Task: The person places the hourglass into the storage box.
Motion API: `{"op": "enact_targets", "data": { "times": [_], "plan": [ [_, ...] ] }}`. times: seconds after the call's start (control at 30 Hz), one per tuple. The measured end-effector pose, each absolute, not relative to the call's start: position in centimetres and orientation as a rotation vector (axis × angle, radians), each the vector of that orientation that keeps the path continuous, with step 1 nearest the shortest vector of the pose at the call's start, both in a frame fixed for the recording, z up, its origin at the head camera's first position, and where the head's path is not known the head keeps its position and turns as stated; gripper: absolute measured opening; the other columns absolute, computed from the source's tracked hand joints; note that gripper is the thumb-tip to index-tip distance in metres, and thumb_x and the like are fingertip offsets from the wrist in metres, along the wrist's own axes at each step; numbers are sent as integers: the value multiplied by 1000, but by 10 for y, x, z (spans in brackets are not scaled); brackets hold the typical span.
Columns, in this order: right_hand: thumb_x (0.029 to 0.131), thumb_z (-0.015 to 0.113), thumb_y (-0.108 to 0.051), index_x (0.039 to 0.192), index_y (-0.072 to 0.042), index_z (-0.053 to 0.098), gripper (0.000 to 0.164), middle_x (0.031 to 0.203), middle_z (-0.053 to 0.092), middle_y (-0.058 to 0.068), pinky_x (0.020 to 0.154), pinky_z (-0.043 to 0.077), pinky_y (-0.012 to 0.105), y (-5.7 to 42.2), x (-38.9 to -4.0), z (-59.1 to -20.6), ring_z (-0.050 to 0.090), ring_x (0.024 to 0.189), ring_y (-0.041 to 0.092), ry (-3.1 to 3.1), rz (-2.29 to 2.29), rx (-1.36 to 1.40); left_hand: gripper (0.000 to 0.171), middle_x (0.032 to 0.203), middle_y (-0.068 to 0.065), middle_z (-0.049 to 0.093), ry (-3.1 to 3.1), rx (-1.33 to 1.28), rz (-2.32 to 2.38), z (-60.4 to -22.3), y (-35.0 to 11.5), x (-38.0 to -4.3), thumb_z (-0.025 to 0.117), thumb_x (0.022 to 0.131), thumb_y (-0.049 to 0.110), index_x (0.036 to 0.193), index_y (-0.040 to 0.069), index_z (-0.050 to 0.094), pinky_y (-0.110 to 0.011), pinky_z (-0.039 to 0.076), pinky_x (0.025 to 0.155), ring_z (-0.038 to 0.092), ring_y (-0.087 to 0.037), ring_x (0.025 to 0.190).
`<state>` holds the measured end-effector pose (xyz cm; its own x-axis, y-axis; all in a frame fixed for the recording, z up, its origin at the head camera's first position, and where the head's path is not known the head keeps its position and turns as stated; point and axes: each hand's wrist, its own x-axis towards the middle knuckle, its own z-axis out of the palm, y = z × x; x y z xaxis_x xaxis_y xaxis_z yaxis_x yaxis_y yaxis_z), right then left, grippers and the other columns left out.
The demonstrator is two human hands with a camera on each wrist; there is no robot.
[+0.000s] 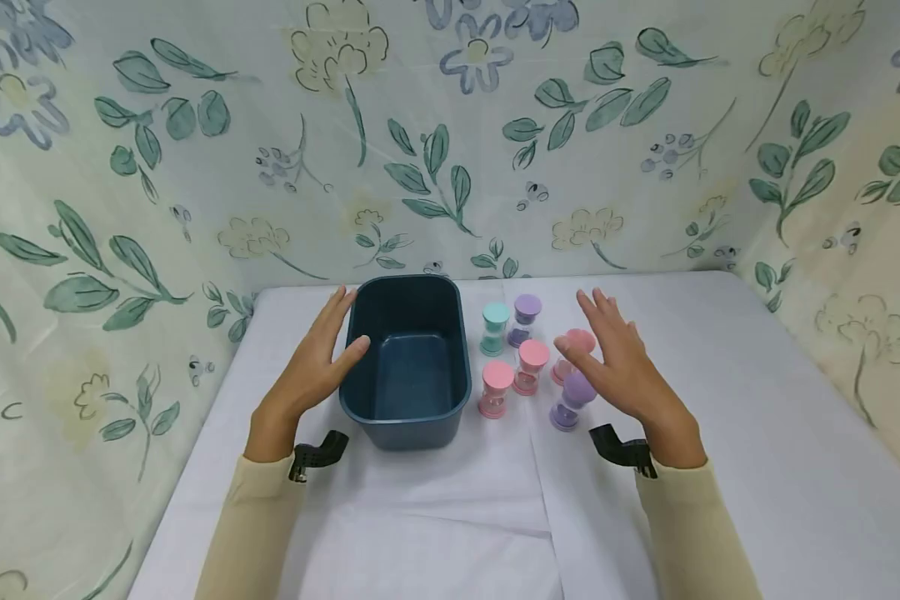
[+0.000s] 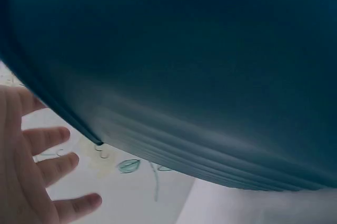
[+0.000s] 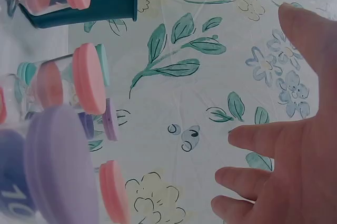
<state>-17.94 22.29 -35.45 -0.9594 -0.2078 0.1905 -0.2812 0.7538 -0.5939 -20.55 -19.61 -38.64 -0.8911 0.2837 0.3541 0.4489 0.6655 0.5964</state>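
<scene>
My left hand (image 1: 311, 367) is at the left side of a dark blue plastic bin (image 1: 408, 429), fingers extended and thumb overlapping its rim in the head view. In the left wrist view, the bin's wall (image 2: 174, 76) fills most of the picture beside the spread fingers (image 2: 55, 168). My right hand (image 1: 626, 367), fingers straight and holding nothing, hovers over the right side of a group of small sand timers. Nearest it are a purple sand timer (image 1: 570, 404) and a pink one (image 1: 581, 340), partly hidden by the thumb. The purple timer (image 3: 60, 166) looms large in the right wrist view.
Two more pink sand timers (image 1: 497, 377) stand between the bin and my right hand. Behind them are a teal timer (image 1: 494, 317) and another purple timer (image 1: 527, 308). A white cloth (image 1: 450, 525) covers the table, with a floral curtain (image 1: 450, 167) behind it.
</scene>
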Motion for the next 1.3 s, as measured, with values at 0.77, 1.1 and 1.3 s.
{"op": "enact_targets", "data": {
  "times": [0.77, 1.1, 1.3],
  "plan": [
    [88, 64, -46, 148, -25, 39, 69, 153, 36, 4, 107, 29, 58, 249, -195, -375, 30, 141, 33, -2713, 1173, 260, 59, 158, -24, 9, -2245, -761, -1745, -387, -176, -199, 42, 95, 0, 149, -9, 19, -61, 8, 113, 7, -41, 145],
    [90, 65, -37, 145, -17, 45, 62, 150, 42, 8, 106, 34, 53, 250, -205, -390, 33, 140, 30, -2698, 1176, 305, 56, 159, -22, 2, -2189, -772, -1822, -401, -173, -200, 39, 91, -5, 145, -13, 25, -61, -1, 112, -3, -39, 146],
    [90, 65, -35, 143, -14, 48, 59, 147, 45, 11, 104, 36, 55, 255, -208, -396, 37, 137, 32, -2690, 1178, 345, 59, 161, -15, 1, -2157, -741, -1861, -426, -174, -213, 38, 88, -3, 146, -6, 30, -62, -4, 111, -4, -28, 148]
  ]
}}
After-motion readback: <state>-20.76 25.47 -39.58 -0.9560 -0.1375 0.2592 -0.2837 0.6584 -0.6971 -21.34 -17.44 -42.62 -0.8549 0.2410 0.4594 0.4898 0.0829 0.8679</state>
